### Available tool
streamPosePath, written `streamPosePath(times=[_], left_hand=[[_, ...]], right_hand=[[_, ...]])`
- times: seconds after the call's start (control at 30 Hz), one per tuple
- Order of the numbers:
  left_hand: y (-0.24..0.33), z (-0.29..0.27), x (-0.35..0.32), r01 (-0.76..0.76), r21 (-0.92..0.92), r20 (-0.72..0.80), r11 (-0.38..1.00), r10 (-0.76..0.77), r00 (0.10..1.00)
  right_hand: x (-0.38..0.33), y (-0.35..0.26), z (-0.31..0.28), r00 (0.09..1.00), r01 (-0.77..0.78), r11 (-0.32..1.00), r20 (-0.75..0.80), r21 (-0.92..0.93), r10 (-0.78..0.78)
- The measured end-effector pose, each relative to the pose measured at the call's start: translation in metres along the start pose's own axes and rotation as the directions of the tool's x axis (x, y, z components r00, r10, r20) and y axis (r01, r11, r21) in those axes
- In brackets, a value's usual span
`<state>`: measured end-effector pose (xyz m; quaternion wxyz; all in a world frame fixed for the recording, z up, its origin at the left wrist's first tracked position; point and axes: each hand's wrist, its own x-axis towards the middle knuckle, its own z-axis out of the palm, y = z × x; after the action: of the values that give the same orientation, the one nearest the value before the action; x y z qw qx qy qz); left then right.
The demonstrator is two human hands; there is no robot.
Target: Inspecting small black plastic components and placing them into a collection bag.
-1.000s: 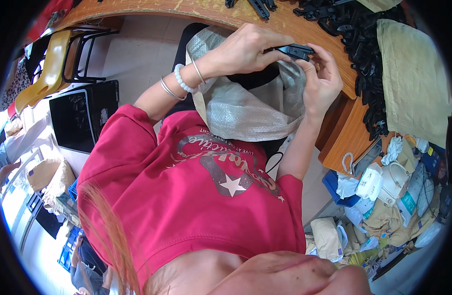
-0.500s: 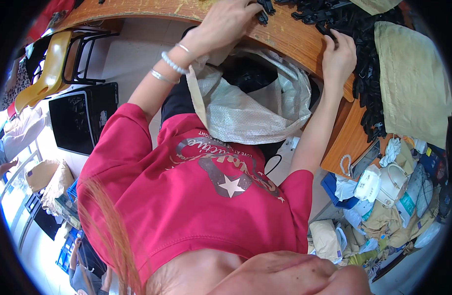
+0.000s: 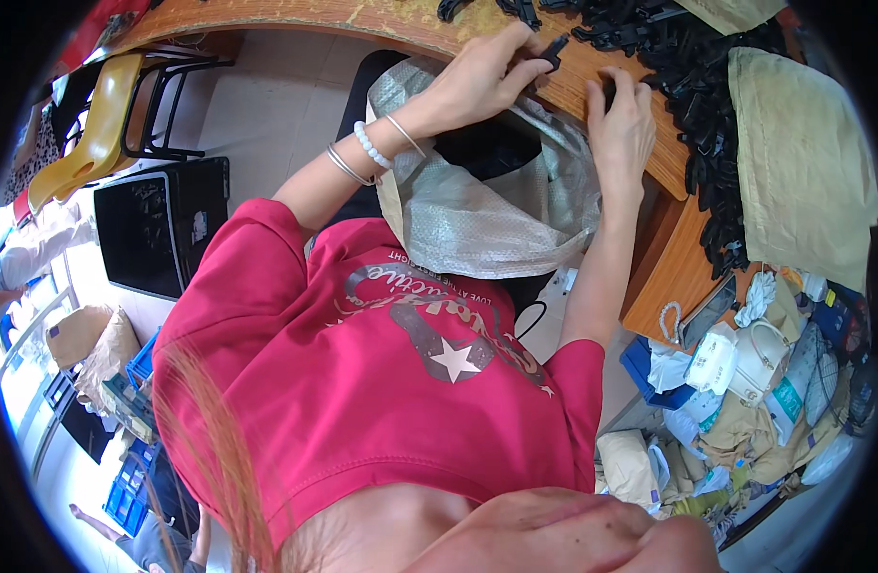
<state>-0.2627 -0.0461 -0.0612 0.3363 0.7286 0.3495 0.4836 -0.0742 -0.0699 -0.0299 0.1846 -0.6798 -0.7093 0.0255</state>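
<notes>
Over the near edge of the wooden table, my left hand pinches a small black plastic part between thumb and fingers. My right hand is just to its right, its fingers curled and its thumb raised. A dark piece, seemingly another such part, shows between that thumb and forefinger, mostly hidden. Below both hands, an open white woven sack rests at my lap, with dark contents inside. A heap of similar black parts spreads across the table on the right.
A few black parts lie apart near the far edge of view. A beige cloth sack borders the heap. At lower right are a blue bin and piled bags. A yellow chair and black box stand left.
My left hand has come down and right toward the sack, with a black part in its fingers. My right hand has moved left and down from the heap, toward the left hand.
</notes>
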Motion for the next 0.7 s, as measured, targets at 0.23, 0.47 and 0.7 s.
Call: streamPosePath(times=[0.23,0.47,0.7], left_hand=[[-0.008,-0.016,0.007,0.422,-0.417,0.214,0.805,-0.364,0.906],[0.026,-0.022,0.021,0.473,-0.272,0.4,0.838,-0.348,0.848],[0.038,-0.019,0.008,0.15,-0.046,0.263,0.988,-0.133,0.956]], right_hand=[[-0.023,-0.014,-0.021,0.987,-0.139,0.535,0.076,0.833,0.138],[-0.03,-0.033,-0.027,0.999,-0.005,0.593,-0.022,0.805,0.039],[-0.031,-0.043,-0.027,0.975,-0.061,0.42,-0.036,0.906,0.221]])
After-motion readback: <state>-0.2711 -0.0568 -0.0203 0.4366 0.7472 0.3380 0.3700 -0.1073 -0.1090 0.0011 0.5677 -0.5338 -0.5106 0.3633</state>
